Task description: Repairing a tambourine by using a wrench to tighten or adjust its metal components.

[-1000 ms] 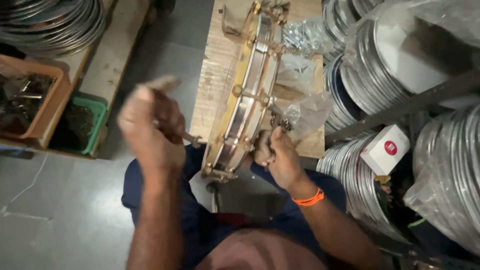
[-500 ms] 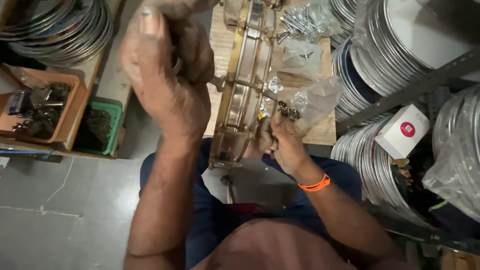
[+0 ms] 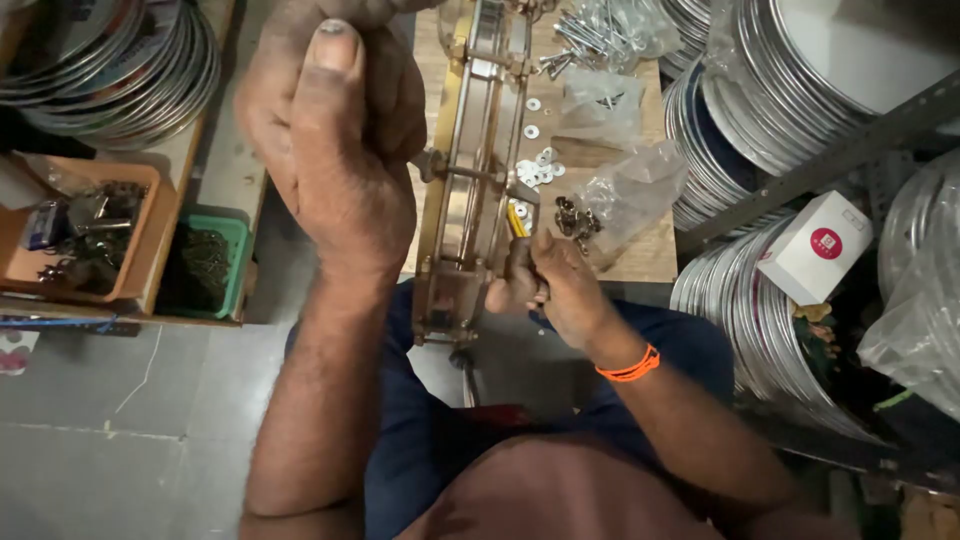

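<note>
A round brass and steel drum frame point(image 3: 478, 180) stands on edge on a wooden bench point(image 3: 650, 255), its lower end against my lap. My left hand point(image 3: 335, 150) is raised close to the camera, left of the frame, its fingers curled into a fist; whatever it holds is hidden. My right hand point(image 3: 555, 285), with an orange band at the wrist, grips a yellow-handled tool point(image 3: 517, 220) pressed against the frame's right side near a lug.
Loose washers point(image 3: 537, 170), a bag of small fittings point(image 3: 625, 195) and a pile of screws point(image 3: 590, 35) lie on the bench. Stacked metal hoops point(image 3: 790, 90) and a white box point(image 3: 815, 248) fill the right shelves. An orange tray point(image 3: 140, 250), a green tray point(image 3: 235, 270) and more hoops point(image 3: 120, 70) sit left.
My left hand has risen from the frame's lower left side up toward the camera. My right hand has stayed at the frame's right side. The view has shifted slightly.
</note>
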